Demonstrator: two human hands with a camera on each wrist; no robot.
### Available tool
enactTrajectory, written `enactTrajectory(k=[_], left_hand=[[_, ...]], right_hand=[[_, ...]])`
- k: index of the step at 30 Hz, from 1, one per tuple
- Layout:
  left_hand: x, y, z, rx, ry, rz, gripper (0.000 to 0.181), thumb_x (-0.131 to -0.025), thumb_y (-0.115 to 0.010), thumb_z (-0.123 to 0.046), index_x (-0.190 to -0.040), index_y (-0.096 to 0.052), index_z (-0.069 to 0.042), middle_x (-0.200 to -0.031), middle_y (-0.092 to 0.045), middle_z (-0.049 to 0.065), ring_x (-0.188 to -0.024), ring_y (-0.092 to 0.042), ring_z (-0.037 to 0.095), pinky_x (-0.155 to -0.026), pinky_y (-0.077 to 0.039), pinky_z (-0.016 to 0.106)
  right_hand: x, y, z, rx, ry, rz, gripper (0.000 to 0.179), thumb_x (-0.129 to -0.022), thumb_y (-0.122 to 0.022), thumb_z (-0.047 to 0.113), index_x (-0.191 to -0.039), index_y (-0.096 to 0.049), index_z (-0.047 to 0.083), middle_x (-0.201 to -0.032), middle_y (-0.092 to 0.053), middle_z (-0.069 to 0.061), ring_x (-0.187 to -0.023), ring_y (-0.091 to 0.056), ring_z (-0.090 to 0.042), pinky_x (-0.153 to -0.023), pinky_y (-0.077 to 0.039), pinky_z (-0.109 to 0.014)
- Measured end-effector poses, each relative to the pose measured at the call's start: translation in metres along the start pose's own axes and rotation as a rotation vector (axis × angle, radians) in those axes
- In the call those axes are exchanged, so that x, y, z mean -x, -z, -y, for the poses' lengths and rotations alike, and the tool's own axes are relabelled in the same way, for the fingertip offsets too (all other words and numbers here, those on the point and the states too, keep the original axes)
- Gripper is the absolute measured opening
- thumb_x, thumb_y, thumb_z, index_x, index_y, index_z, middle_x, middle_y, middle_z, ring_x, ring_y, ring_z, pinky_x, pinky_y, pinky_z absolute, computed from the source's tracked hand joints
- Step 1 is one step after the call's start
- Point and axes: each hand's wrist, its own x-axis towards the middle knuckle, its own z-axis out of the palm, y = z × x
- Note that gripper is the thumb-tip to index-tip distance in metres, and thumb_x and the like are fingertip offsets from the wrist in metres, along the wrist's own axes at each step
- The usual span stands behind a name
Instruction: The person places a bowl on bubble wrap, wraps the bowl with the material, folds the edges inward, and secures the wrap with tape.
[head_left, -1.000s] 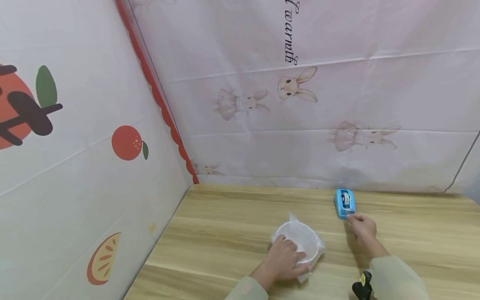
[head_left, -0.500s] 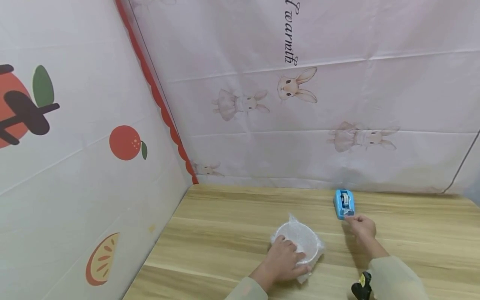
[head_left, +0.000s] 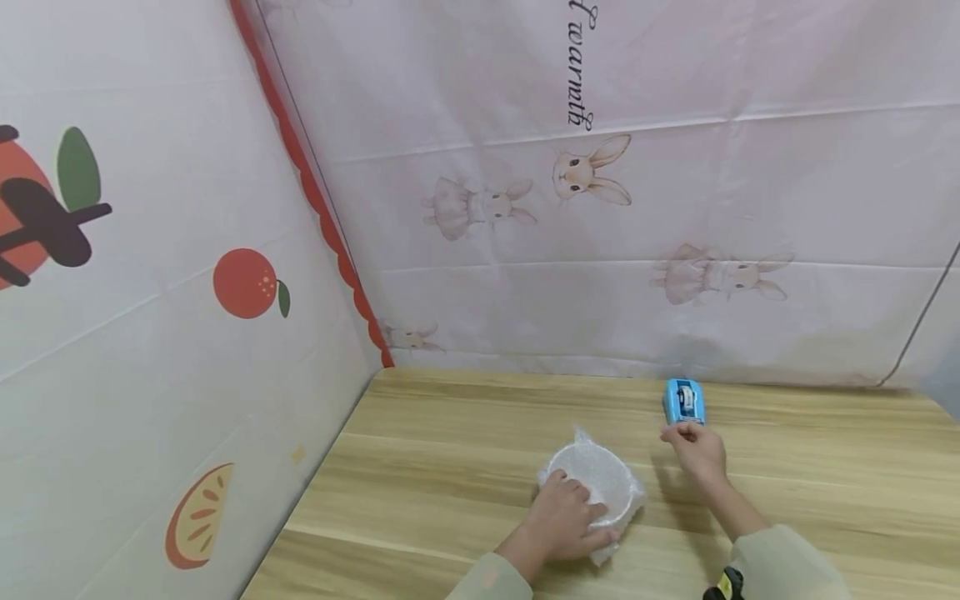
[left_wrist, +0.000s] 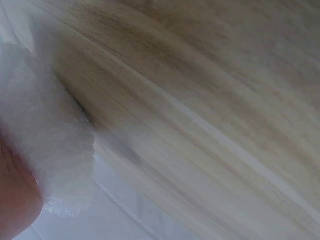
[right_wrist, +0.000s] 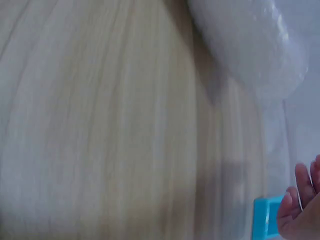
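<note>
A round, bowl-like thing in clear bubble wrap (head_left: pixel 592 467) sits on the wooden table (head_left: pixel 420 483). My left hand (head_left: pixel 558 521) rests on its near left side, fingers spread over the top of the wrap. The left wrist view shows the wrap's side with part of that hand (left_wrist: pixel 17 200) against it. Farther right stands a blue tape dispenser (head_left: pixel 684 402) with a small roll in it. Thumb and forefinger together, my right hand (head_left: pixel 697 454) pinches the tape at its near end; the clear tape itself is hardly visible and the dispenser's front is partly hidden.
A black and yellow thing (head_left: pixel 726 585) lies by the right sleeve, cut off by the frame's lower edge. A white wall sheet with rabbits (head_left: pixel 525 308) hangs behind the table, and a fruit-printed one (head_left: pixel 225 375) borders its left side.
My right hand has shifted left across the dispenser's near end, its wrist turned, and now covers more of it. The left hand stays on the wrapped thing.
</note>
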Motion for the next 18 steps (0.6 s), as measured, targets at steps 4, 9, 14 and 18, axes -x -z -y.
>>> enactTrajectory(k=[4,9,14,18], left_hand=[[0.0,0.002,0.0,-0.009,0.0,-0.001,0.051,-0.092,-0.023,-0.063,-0.124,-0.055,-0.041,-0.115,-0.064,-0.012,-0.109,-0.057,0.007,-0.1,-0.038,0.033],[0.002,0.005,-0.002,-0.023,-0.004,-0.004,0.05,-0.092,-0.024,-0.063,-0.123,-0.056,-0.04,-0.113,-0.065,-0.012,-0.107,-0.057,0.006,-0.098,-0.038,0.032],[0.002,0.005,-0.002,-0.012,0.003,-0.006,0.05,-0.092,-0.023,-0.063,-0.123,-0.056,-0.041,-0.114,-0.065,-0.013,-0.108,-0.057,0.006,-0.099,-0.038,0.032],[0.002,0.007,-0.001,-0.016,0.01,-0.004,0.05,-0.092,-0.023,-0.063,-0.123,-0.055,-0.041,-0.115,-0.064,-0.014,-0.11,-0.057,0.006,-0.099,-0.038,0.032]], right_hand=[[0.009,-0.005,0.018,0.033,0.114,0.064,0.02,-0.087,-0.06,0.013,-0.089,-0.065,-0.006,-0.08,-0.067,-0.008,-0.068,-0.049,-0.006,-0.057,-0.042,-0.018],[0.022,-0.012,0.036,0.103,0.263,0.115,0.015,-0.086,-0.062,0.012,-0.08,-0.066,-0.001,-0.102,-0.067,-0.02,-0.079,-0.055,-0.012,-0.062,-0.043,-0.019],[0.033,-0.019,0.045,0.105,0.466,0.152,0.014,-0.083,-0.064,0.003,-0.069,-0.063,0.007,-0.103,-0.067,-0.019,-0.094,-0.061,-0.031,-0.074,-0.05,-0.038],[0.04,-0.024,0.046,0.083,0.58,0.149,0.021,-0.078,-0.068,-0.001,-0.064,-0.059,0.013,-0.104,-0.067,-0.019,-0.102,-0.058,-0.04,-0.066,-0.053,-0.034]])
